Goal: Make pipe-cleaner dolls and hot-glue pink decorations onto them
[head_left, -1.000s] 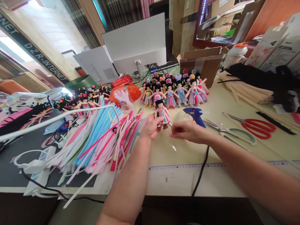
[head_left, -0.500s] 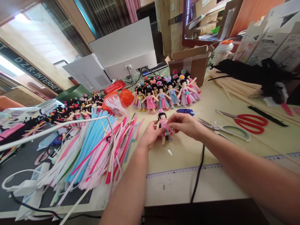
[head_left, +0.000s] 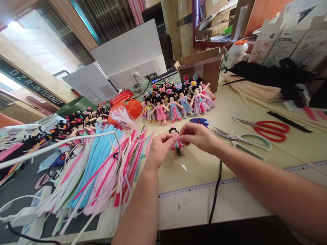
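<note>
A small pipe-cleaner doll (head_left: 177,151) with black hair and a pink, layered skirt stands on the table in front of me. My left hand (head_left: 158,149) pinches it at the chest from the left, thumb and fingers closed. From the right, my right hand (head_left: 198,136) is closed in a pinch at the doll's other side, level with its shoulder. The fingertips nearly meet and cover the doll's arms and upper body. Just behind my right hand lies a blue glue gun (head_left: 199,121), partly hidden.
Grey-handled scissors (head_left: 251,139) and red-handled scissors (head_left: 273,131) lie to the right. Behind stand rows of finished dolls (head_left: 173,107) before a cardboard box (head_left: 201,69). Bundled pipe cleaners (head_left: 94,170) cover the left. A black cable (head_left: 216,190) crosses the ruler strip (head_left: 194,188).
My left hand has moved up from the doll's side to its chest, closer to my right fingertips. The doll's head sits slightly lower in view, and the camera view has shifted a little.
</note>
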Tool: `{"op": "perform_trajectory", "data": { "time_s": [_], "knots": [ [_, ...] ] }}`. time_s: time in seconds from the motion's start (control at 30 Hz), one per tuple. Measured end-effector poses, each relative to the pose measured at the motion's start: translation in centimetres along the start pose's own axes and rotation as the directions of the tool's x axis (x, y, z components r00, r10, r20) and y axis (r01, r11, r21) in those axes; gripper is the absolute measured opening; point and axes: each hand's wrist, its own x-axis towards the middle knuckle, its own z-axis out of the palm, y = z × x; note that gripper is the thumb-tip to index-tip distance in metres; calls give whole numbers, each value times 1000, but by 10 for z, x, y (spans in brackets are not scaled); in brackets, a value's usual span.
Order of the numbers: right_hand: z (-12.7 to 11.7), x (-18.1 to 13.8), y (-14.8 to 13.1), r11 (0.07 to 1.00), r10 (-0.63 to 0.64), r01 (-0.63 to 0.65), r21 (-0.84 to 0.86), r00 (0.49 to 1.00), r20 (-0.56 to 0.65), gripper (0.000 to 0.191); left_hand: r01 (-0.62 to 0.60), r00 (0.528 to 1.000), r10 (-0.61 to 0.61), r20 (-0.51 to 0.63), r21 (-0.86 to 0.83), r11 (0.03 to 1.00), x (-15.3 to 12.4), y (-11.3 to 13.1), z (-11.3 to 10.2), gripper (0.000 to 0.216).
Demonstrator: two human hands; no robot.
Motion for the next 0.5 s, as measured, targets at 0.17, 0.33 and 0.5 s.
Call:
{"op": "perform_trajectory", "data": {
  "time_s": [0.17, 0.33, 0.5],
  "knots": [
    [-2, -1, -2, 999, 46, -46, 3, 999, 9, 27, -6, 1000, 4, -19, -68, 998, -1, 3, 1, 22],
    [-3, -1, 1, 999, 4, -2, -46, 1000, 27, 22, -24, 1000, 24, -1, 19, 1000, -2, 5, 0, 18],
    [-3, -1, 2, 996, -4, 9, -93, 999, 50, 19, -34, 999, 31, 40, 96, 995, -5, 6, 0, 18]
  ]
}}
